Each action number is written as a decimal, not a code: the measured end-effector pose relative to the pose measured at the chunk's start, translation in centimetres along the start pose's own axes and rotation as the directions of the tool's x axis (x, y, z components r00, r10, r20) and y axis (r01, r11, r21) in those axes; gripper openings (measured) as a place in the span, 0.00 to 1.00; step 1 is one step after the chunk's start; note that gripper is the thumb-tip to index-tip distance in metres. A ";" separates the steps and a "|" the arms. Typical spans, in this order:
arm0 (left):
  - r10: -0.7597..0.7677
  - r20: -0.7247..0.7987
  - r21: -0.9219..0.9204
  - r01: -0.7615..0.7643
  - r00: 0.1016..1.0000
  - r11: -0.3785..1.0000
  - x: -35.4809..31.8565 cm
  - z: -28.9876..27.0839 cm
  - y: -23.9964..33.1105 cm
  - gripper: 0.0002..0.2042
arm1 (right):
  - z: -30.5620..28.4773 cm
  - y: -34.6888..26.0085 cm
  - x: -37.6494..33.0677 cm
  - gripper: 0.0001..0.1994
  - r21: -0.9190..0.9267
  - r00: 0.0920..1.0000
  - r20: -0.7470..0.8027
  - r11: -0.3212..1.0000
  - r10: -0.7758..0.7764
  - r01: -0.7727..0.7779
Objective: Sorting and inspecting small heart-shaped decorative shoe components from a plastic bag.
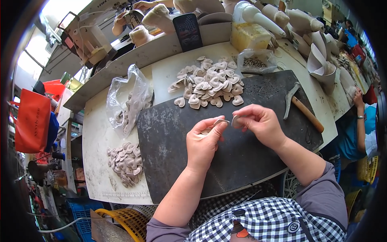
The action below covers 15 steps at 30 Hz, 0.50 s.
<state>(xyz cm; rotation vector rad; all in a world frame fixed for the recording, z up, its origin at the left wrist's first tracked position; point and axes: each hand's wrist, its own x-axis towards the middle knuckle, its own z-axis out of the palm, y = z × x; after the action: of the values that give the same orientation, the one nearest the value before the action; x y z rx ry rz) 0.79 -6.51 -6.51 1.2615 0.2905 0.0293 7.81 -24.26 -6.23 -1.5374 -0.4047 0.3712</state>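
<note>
Over the black work mat (pixel 169 149) my two hands meet, fingertips almost touching. My left hand (pixel 202 141) is closed, pinching a beige heart-shaped patch (pixel 220 121) between thumb and fingers; another pale piece shows in its palm. Edge-on in the pinch of my right hand (pixel 262 124) is a second small heart patch (pixel 234 119). Just beyond the hands lies a large heap of heart patches (pixel 211 82), partly on the mat and partly on a white sheet. A smaller pile of hearts (pixel 125 163) sits left of the mat.
A clear plastic bag (pixel 128 101) holds more hearts. A hammer (pixel 307 113) lies on the mat's right side. Behind are a bag of small metal bits (pixel 256 62), a phone (pixel 187 32) and a yellowed tub (pixel 250 37). A co-worker's arm (pixel 360 117) shows at right.
</note>
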 end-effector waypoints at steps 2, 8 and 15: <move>0.007 -0.017 -0.160 -0.009 1.000 0.987 0.3 -0.4 0.2 0.14 | -1.6 0.3 1.5 0.06 -0.220 0.986 -0.122 0.971 -0.118 0.089; -0.016 0.073 -0.435 0.047 0.997 0.899 0.6 -1.4 0.3 0.09 | -1.3 1.2 3.5 0.06 -0.789 0.905 -0.007 0.559 -0.425 0.256; -0.079 0.204 -0.276 0.135 0.976 0.952 0.8 -1.5 0.1 0.12 | -0.1 0.1 2.1 0.04 -0.550 0.971 0.019 0.809 -0.238 0.209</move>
<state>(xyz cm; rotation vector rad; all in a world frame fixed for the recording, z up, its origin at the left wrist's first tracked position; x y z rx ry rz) 1.22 -4.95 -6.99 0.9486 0.1803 -0.1382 9.69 -23.39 -6.30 -2.0288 -0.6897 0.0193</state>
